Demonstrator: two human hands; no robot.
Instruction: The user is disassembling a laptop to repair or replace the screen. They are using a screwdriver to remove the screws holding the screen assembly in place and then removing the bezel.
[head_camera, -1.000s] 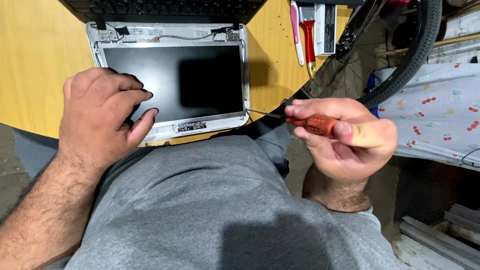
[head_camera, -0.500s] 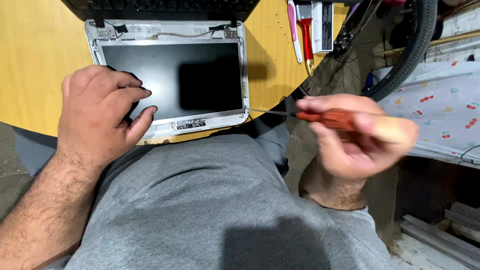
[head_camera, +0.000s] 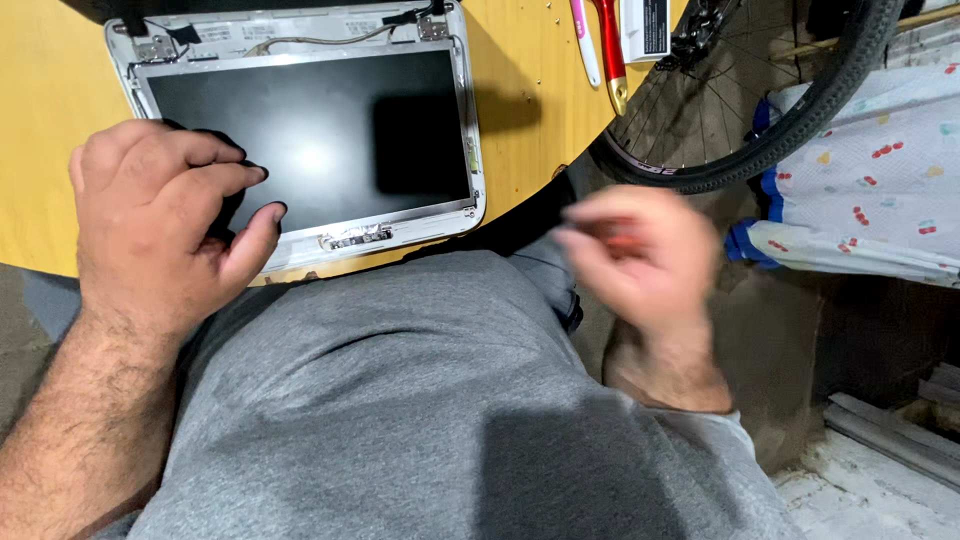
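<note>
A laptop screen panel (head_camera: 320, 130) in a white bezel-less lid lies on the yellow table (head_camera: 530, 60), its dark glass facing up. My left hand (head_camera: 165, 220) rests on the panel's lower left corner, fingers curled on the glass. My right hand (head_camera: 630, 260) is blurred in the air to the right of the table edge, above my lap. A red-orange screwdriver handle (head_camera: 625, 240) shows faintly between its fingers; the shaft is not visible. My grey shirt fills the lower part of the view.
A bicycle wheel (head_camera: 760, 110) leans by the table's right edge. A patterned cloth (head_camera: 870, 180) lies to its right. Red and white tools (head_camera: 605, 45) sit at the table's far right. Floor boards (head_camera: 890, 420) lie low right.
My right hand has swung left and down with the screwdriver and is now blurred. The view has shifted so the panel sits higher. My left hand stays on the panel.
</note>
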